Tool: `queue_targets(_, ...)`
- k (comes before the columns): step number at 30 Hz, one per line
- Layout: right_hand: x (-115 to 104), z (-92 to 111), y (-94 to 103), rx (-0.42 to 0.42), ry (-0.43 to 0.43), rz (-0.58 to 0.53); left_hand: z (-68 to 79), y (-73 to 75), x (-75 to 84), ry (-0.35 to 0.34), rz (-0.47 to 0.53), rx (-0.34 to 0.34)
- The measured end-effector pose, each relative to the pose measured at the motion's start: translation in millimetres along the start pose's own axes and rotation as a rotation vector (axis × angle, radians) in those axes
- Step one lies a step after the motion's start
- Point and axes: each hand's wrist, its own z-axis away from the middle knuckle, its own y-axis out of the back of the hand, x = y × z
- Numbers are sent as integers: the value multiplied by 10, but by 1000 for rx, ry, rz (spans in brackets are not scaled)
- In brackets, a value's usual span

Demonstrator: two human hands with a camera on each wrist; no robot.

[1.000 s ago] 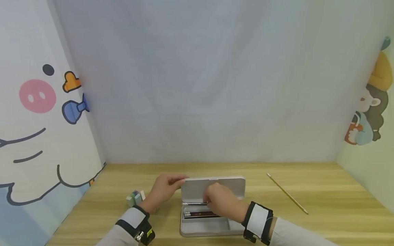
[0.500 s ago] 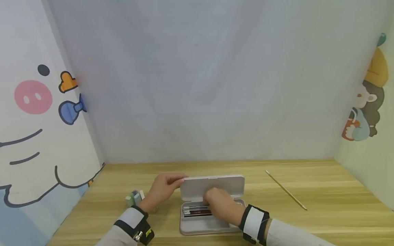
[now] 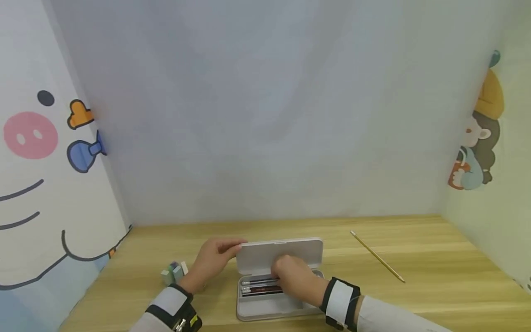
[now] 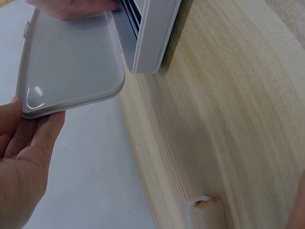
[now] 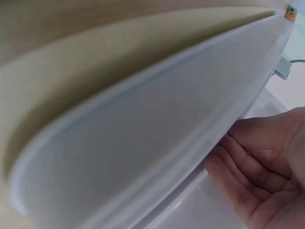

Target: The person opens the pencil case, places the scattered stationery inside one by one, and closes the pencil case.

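A pale pencil case (image 3: 269, 305) lies on the table with its lid (image 3: 259, 258) raised. At the lid's upper left corner, my left hand (image 3: 211, 259) pinches the edge between thumb and fingers, as the left wrist view also shows on the lid (image 4: 71, 57). My right hand (image 3: 295, 277) reaches into the back of the case, fingers curled. A dark pencil (image 3: 261, 280) runs along the rear of the tray into that hand; the fingertips are hidden by the case wall in the right wrist view. Several dark pencils (image 3: 261, 290) lie in front of it.
Left of the case stands a small cluster of pale green, blue and white blocks (image 3: 172, 273), partly beside my left wrist. A yellow pencil (image 3: 377, 257) lies slantwise on the table to the right. A grey-white backdrop (image 3: 265, 138) closes off the table's back.
My right hand has lowered the dark pencil from the hinge line into the back of the tray. My left hand keeps hold of the lid. The head view has shifted slightly.
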Motion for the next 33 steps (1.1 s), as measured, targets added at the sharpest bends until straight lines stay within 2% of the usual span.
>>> queue_targets(3,83,76,29,-2,-3,17,-31,-48,13,20,-5,16)
queue_targets(5,97,107,27,-19,-13,9,8,-39,-4,31,-9,28)
queue_targets(9,170,187,88,-37,-55,-28,17,-47,-6,20,-8,20)
queue_targets(18,403,374,291,10,-117,-67,13,-15,21,18,-8,24)
queue_targets(25,766,626,415,83,-126,-41,11,-5,20,3,-17,25)
queue_targets(28,942,720,494,66,-183,6,9,-6,21,7,-27,31)
queue_targets(33,1236,841,633,-14,-328,64,-3,-8,7,1,-44,29)
